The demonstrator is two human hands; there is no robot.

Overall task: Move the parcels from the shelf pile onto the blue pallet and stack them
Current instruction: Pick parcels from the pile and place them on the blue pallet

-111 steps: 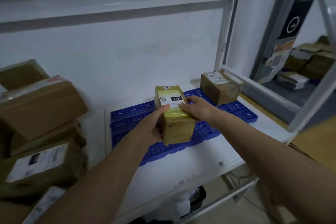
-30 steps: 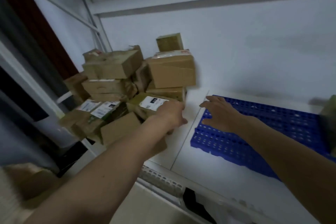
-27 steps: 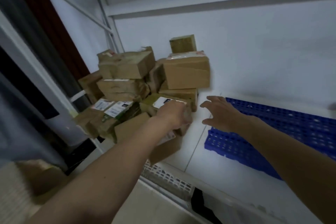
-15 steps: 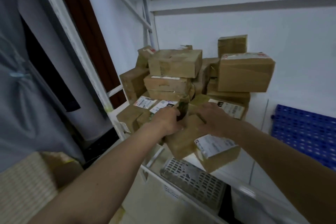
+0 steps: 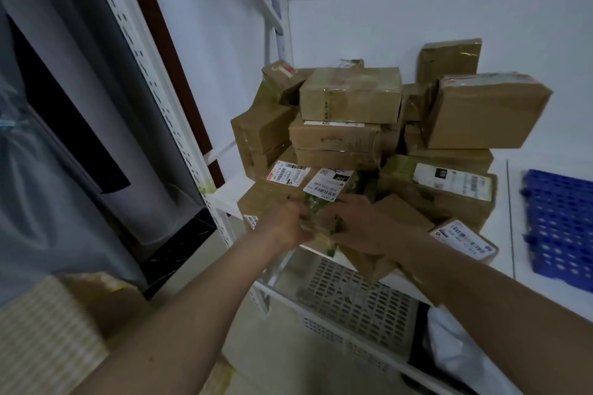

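While your two hands meet at the front of the pile, look first far to the left of your grip: a perforated white upright (image 5: 150,74) of the rack runs down there, with grey plastic sheeting (image 5: 41,170) beyond it. Your left hand (image 5: 286,225) curls its fingers round the left side of a small parcel (image 5: 322,218) with greenish tape. A white label marked 220 lies on the parcel's top, just above the grip. Your right hand (image 5: 362,228) is closed on the same parcel from the right, so both hands clasp it between them. The parcel sits low at the front edge of the shelf (image 5: 503,234), touching the boxes around it.

Up and behind your grip rises the parcel pile (image 5: 349,125), brown cartons stacked unevenly against the white back wall. Just left of the held parcel lies a carton with a barcode label (image 5: 287,173). Right of your grip a flat box with a label marked 010 (image 5: 452,181) lies tilted, and a small labelled box (image 5: 465,240) rests near the shelf edge just beside your right forearm. Below your hands, under the shelf, sits a white slotted basket (image 5: 356,301). Far to the right of the grip, well apart from the pile, the blue pallet (image 5: 560,221) lies flat on the shelf, only its left end in view.
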